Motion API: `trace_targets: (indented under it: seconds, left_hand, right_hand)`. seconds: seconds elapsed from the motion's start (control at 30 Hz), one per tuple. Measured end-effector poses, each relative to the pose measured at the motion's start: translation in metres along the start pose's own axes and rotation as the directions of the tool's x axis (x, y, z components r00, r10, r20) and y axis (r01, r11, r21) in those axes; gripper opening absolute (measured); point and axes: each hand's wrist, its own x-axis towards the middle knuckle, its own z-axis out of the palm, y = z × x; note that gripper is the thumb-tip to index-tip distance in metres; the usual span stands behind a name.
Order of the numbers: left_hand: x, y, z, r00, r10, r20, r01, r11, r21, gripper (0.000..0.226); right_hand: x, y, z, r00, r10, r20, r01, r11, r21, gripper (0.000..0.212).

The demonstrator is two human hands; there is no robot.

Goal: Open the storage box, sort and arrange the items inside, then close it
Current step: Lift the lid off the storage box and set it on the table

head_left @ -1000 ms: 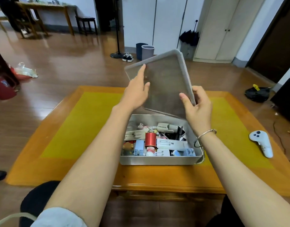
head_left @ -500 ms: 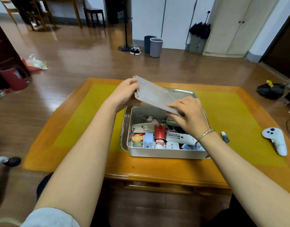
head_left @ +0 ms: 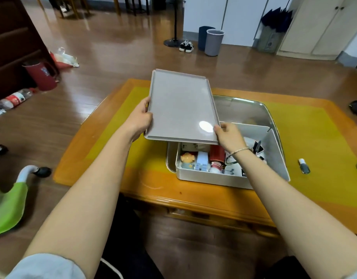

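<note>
Grey plastic fills the middle of our view: the lid (head_left: 181,106), off the box (head_left: 216,178) and held flat above its left end. Our left hand (head_left: 140,120) grasps the lid's left edge, thumb over the rim and fingers underneath. Our right hand (head_left: 229,134) pinches the near right corner, a bracelet (head_left: 239,151) at the wrist.

The box sits on the table (head_left: 117,150), on the yellow mat, inside or against a shiny metal tray (head_left: 254,111); we cannot tell whether it rests in the tray or just in front of it. Inside lies a jumble: a small figurine (head_left: 187,159), a red tin (head_left: 217,154), white and blue oddments, and dark things at the right behind an upright divider (head_left: 272,143). A little bottle (head_left: 303,166) lies on the mat to the right of the box, well apart from it.

So we judge the first step as good as done: the box is open, though the lid is not yet set down. Nothing inside looks sorted; items lie mixed and overlapping. Left for us, then, is nearly everything: park the lid somewhere out of the way, likely on the bare mat at the left, go through the contents, arrange them, and put the lid back on.
</note>
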Motion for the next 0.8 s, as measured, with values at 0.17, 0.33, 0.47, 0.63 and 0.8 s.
trace_targets:
  seconds: [0.17, 0.33, 0.47, 0.63, 0.8]
  left_hand:
    - [-0.002, -0.023, -0.032, 0.987, 0.033, -0.16, 0.006, 0.971, 0.239, 0.049]
    - [0.004, -0.05, -0.075, 0.989, 0.039, -0.146, 0.042, 0.857, 0.513, 0.067]
    - [0.005, -0.075, -0.097, 0.98, 0.022, -0.2, 0.12, 0.735, 0.668, 0.069]
    - [0.014, -0.109, -0.112, 0.965, -0.033, -0.26, 0.218, 0.651, 0.727, 0.06]
    - [0.017, -0.14, -0.122, 0.974, -0.063, -0.217, 0.208, 0.634, 0.745, 0.05]
  right_hand:
    - [0.0, -0.026, 0.046, 0.995, -0.085, 0.043, 0.092, 0.976, -0.196, 0.028]
    - [0.001, -0.05, 0.087, 0.959, -0.265, 0.098, 0.281, 0.855, -0.435, 0.023]
    - [0.003, -0.068, 0.113, 0.923, -0.341, 0.179, 0.372, 0.667, -0.646, 0.045]
    - [0.005, -0.078, 0.144, 0.888, -0.356, 0.291, 0.442, 0.485, -0.755, 0.045]
    - [0.003, -0.078, 0.174, 0.869, -0.307, 0.387, 0.485, 0.376, -0.79, 0.046]
